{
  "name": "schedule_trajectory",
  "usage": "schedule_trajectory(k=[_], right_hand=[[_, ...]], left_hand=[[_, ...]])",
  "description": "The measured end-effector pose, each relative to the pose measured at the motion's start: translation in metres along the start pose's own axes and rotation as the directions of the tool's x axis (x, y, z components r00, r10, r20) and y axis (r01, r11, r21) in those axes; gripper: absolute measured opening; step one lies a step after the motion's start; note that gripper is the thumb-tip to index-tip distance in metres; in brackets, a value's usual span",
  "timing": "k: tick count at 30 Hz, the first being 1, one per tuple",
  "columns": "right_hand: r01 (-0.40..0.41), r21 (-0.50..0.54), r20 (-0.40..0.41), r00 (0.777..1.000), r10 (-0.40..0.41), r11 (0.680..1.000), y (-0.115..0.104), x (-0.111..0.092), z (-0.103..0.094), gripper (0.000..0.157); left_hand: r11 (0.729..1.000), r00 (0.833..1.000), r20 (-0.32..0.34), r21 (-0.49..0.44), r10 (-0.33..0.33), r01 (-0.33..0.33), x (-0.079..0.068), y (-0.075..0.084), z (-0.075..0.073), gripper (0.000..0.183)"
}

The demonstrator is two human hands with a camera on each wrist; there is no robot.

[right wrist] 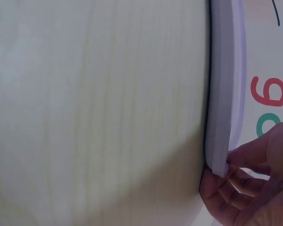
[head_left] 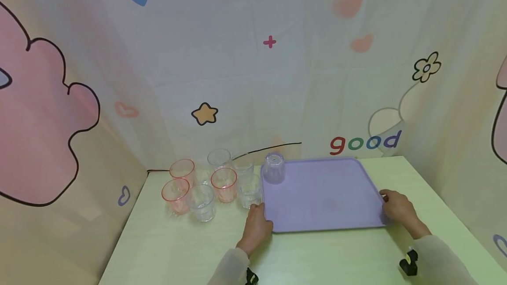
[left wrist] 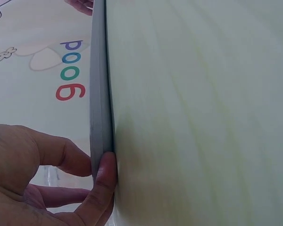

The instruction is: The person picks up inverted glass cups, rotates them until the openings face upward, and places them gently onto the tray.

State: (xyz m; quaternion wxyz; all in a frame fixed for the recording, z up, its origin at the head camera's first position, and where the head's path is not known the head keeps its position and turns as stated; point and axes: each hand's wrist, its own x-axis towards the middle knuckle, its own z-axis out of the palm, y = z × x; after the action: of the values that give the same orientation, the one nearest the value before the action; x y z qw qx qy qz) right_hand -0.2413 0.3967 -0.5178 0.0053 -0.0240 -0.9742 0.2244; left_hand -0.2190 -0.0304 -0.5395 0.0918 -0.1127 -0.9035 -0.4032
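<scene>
A lavender tray (head_left: 322, 197) lies on the table, held at both short sides. My left hand (head_left: 257, 227) grips its near left corner; in the left wrist view the fingers (left wrist: 104, 176) curl around the tray's rim (left wrist: 98, 94). At the near right side, my right hand (head_left: 398, 208) pinches the tray edge. The right wrist view shows that hand (right wrist: 254, 188) with its thumb on top of the rim (right wrist: 221, 94) and fingertips beneath. One clear cup (head_left: 274, 168) stands upside down on the tray's far left corner.
Left of the tray several cups stand upright, close together. Some are clear, like the front one (head_left: 202, 203), and others pinkish with red rims, like the leftmost (head_left: 176, 196). The nearest clear cup (head_left: 250, 190) is right beside the tray. A printed curtain (head_left: 237, 78) rises behind the table (head_left: 166, 250).
</scene>
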Motion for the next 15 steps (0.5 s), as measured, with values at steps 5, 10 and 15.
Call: schedule_trajectory(k=[5, 10, 15], right_hand=[[-0.010, 0.013, 0.000, 1.000, 0.010, 1.000, 0.002, 0.000, 0.002, 0.043], [-0.025, 0.023, 0.003, 1.000, 0.025, 0.999, 0.001, -0.001, 0.002, 0.044], [-0.034, 0.025, 0.010, 0.999, 0.034, 0.999, 0.002, -0.001, 0.002, 0.045]], left_hand=[[1.000, 1.000, 0.014, -0.016, -0.023, 0.023, -0.002, 0.000, -0.001, 0.051], [0.997, 0.997, 0.048, -0.041, -0.065, 0.067, -0.001, 0.001, -0.006, 0.042], [0.996, 0.997, 0.043, -0.050, -0.071, 0.073, -0.005, 0.000, -0.010, 0.043]])
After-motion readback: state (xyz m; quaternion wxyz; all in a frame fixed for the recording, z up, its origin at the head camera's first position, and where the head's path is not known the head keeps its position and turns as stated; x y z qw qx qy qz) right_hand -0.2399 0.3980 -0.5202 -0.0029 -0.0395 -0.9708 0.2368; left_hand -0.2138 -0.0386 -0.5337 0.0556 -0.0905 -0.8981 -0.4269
